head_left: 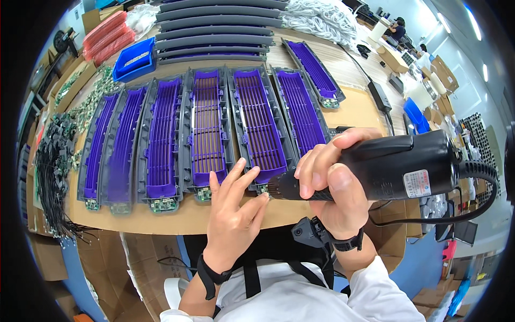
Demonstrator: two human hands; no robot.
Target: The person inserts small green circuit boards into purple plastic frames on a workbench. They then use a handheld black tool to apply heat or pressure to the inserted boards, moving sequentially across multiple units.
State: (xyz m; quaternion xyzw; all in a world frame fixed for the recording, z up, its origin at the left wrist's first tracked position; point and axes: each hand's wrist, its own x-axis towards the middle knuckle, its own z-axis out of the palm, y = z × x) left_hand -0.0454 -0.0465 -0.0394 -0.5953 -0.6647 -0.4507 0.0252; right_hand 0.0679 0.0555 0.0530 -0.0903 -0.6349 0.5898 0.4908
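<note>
My right hand (pixel 335 182) is wrapped round a corded black electric screwdriver (pixel 402 163), held nearly level with its tapered nose pointing left. That nose reaches the near end of a grey frame with a purple slatted insert (pixel 259 123), where a small green circuit board (pixel 263 189) partly shows. The screwdriver's exact tip and any screw are too small to make out. Fingers stretched and spread, my left hand (pixel 234 217) rests by the same end, its fingertips close to the board. Left of it lies a similar purple-slatted frame (pixel 207 123) with a board at its near end.
More purple-slatted frames (pixel 163 129) lie side by side. Behind them are stacked grey panels (pixel 217 27), a blue bin (pixel 134 59) and bundled white cables (pixel 322 21). Black wires (pixel 56 166) hang over the left edge. A black power adapter (pixel 379 96) sits at right.
</note>
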